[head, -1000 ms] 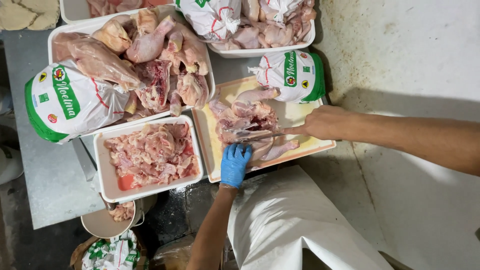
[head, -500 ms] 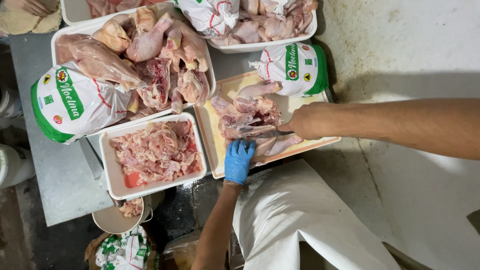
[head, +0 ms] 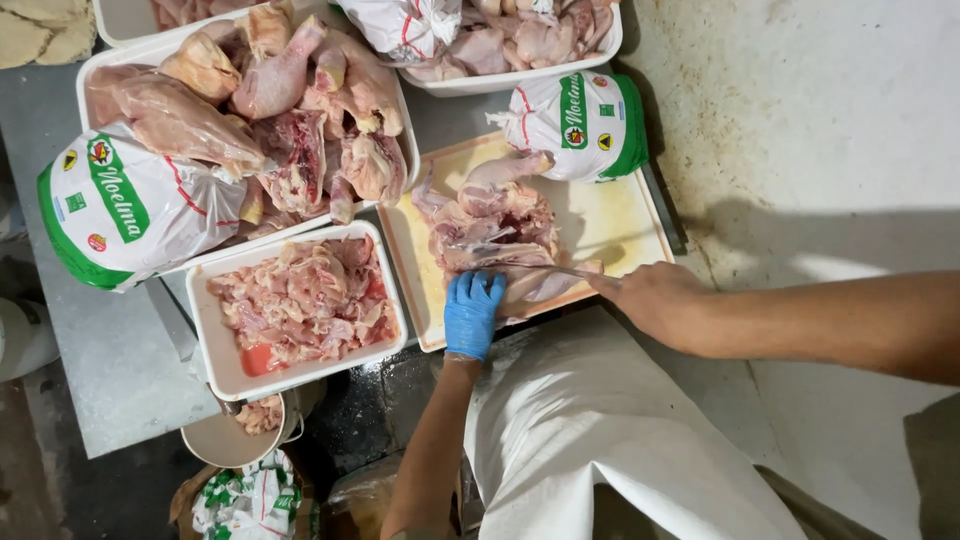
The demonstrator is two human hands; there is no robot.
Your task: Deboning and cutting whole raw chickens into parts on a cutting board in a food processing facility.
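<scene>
one chicken (head: 495,225) lies opened on the board (head: 625,215), partly cut. left hand (head: 472,312), blue-gloved, presses its fingers on the meat at 6 o'clock; right hand (head: 650,298) is clamped on a knife (head: 540,268) at 4 o'clock. tray (head: 215,365) at 9 o'clock holds cut pieces; whole birds remain at 10 o'clock.

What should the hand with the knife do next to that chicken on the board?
Probably draw the knife a little further through the raw chicken. The blade already lies across it on the cutting board, gripped by the bare right hand, and the blue-gloved left hand is pressing the near edge of the meat, steadying it.
</scene>
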